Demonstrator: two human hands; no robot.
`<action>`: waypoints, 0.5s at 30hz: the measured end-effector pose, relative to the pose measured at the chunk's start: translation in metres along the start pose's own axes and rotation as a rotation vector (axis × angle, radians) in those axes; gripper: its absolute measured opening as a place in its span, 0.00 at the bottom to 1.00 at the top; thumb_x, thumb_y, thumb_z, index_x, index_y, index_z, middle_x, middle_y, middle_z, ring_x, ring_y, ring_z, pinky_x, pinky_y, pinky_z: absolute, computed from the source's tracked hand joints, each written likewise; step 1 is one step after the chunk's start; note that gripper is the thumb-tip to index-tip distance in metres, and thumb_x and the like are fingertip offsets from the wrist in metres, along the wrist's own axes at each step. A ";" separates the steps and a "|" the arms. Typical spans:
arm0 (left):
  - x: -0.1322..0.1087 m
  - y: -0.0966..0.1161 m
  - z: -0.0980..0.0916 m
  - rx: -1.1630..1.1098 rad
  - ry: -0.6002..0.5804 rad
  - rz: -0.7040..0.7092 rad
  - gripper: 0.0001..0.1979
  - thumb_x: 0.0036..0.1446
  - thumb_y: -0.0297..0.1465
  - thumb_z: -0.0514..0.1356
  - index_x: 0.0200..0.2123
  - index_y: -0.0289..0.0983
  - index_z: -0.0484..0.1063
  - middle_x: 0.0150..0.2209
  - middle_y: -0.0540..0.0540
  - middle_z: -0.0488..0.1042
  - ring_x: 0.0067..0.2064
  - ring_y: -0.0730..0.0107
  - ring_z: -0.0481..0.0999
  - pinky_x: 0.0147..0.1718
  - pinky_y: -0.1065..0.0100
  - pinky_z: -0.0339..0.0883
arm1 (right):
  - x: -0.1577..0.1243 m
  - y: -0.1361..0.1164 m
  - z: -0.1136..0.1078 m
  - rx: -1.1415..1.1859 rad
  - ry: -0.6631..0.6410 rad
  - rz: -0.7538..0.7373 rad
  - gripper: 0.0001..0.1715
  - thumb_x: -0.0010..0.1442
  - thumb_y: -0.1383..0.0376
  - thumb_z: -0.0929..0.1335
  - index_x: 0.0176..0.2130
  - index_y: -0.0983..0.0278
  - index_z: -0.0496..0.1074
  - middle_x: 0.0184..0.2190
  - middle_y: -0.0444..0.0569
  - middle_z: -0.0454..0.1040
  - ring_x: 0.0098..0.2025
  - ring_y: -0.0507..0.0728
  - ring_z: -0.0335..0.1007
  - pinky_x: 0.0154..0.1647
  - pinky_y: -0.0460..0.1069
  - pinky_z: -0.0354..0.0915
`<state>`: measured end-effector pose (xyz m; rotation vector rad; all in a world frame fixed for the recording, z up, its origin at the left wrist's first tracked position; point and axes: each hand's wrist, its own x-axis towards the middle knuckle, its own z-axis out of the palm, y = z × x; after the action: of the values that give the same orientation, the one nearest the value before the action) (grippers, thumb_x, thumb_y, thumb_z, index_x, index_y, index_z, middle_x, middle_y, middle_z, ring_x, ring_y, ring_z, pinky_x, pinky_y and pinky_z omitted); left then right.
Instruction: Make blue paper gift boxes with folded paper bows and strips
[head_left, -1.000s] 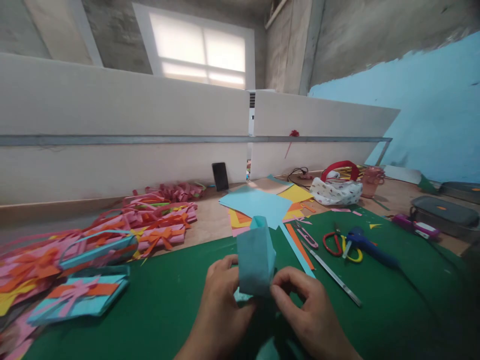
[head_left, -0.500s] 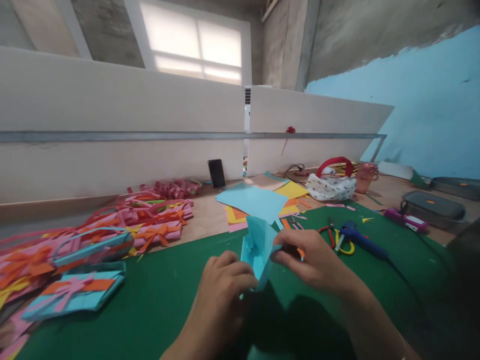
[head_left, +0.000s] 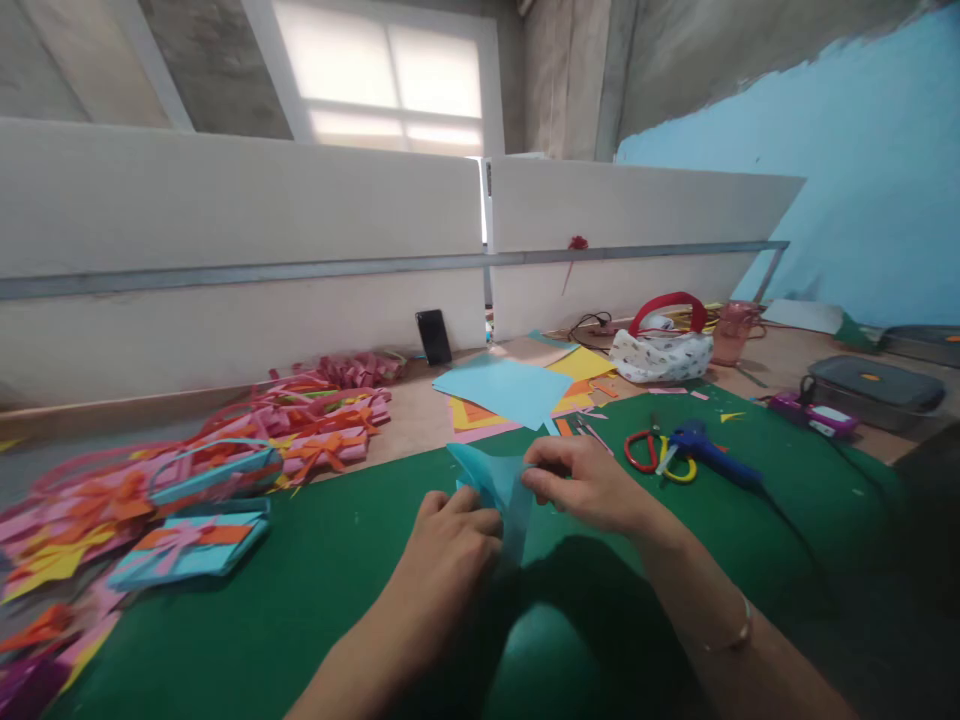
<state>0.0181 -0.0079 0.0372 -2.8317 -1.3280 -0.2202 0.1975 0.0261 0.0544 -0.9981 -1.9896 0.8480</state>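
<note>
Between my hands is a folded light-blue paper bag [head_left: 511, 500], held above the green mat [head_left: 337, 560]. My left hand [head_left: 461, 540] is closed on its left side, with some fingertips hidden behind or inside the paper. At the upper right edge, my right hand [head_left: 581, 485] pinches the paper between thumb and fingers. Off to the left lies a finished-looking blue paper bag [head_left: 191, 545] with an orange band and pink bow. Right of my right hand lie scissors [head_left: 660, 455] with red and yellow handles, and a blue glue gun [head_left: 712, 455].
Pink and orange paper bags [head_left: 330, 445] are heaped at the left. Coloured sheets [head_left: 502, 388] lie behind my hands, near a leaning phone [head_left: 433, 336]. At the back right stand a white pouch [head_left: 660, 355], a pink cup [head_left: 735, 335] and a grey-lidded box [head_left: 877, 390].
The blue paper bag has turned, so its opening no longer faces me and its top corner points left. My right hand has shifted slightly left and up with its edge.
</note>
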 end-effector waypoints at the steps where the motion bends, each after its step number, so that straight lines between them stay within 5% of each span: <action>1: 0.001 0.000 0.003 0.003 -0.005 -0.018 0.10 0.54 0.29 0.58 0.20 0.40 0.70 0.27 0.51 0.74 0.37 0.65 0.66 0.32 0.61 0.45 | 0.000 0.003 -0.001 0.015 0.006 0.005 0.06 0.53 0.70 0.65 0.25 0.65 0.67 0.17 0.38 0.63 0.20 0.48 0.58 0.21 0.42 0.55; 8: -0.001 0.008 0.001 -0.032 -0.003 -0.075 0.08 0.51 0.28 0.59 0.22 0.43 0.72 0.33 0.54 0.75 0.40 0.63 0.64 0.32 0.62 0.46 | -0.007 0.016 0.002 0.146 0.059 0.018 0.04 0.56 0.66 0.64 0.30 0.64 0.68 0.19 0.39 0.66 0.20 0.48 0.62 0.21 0.43 0.59; 13: -0.008 0.002 -0.015 -0.121 0.090 -0.084 0.14 0.48 0.20 0.54 0.26 0.44 0.73 0.42 0.57 0.74 0.40 0.64 0.63 0.35 0.63 0.53 | -0.027 0.021 0.021 0.322 0.339 0.125 0.15 0.56 0.65 0.65 0.45 0.64 0.64 0.27 0.42 0.70 0.27 0.51 0.69 0.32 0.47 0.65; 15: -0.007 -0.002 -0.018 -0.152 0.101 -0.084 0.12 0.49 0.21 0.54 0.25 0.43 0.73 0.42 0.55 0.74 0.38 0.65 0.62 0.36 0.63 0.55 | -0.035 0.021 0.030 0.338 0.267 0.205 0.12 0.55 0.65 0.66 0.41 0.65 0.67 0.26 0.42 0.71 0.27 0.51 0.69 0.31 0.47 0.64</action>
<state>0.0102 -0.0133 0.0536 -2.8423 -1.4697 -0.4785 0.1946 -0.0003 0.0114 -1.0636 -1.4785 1.0605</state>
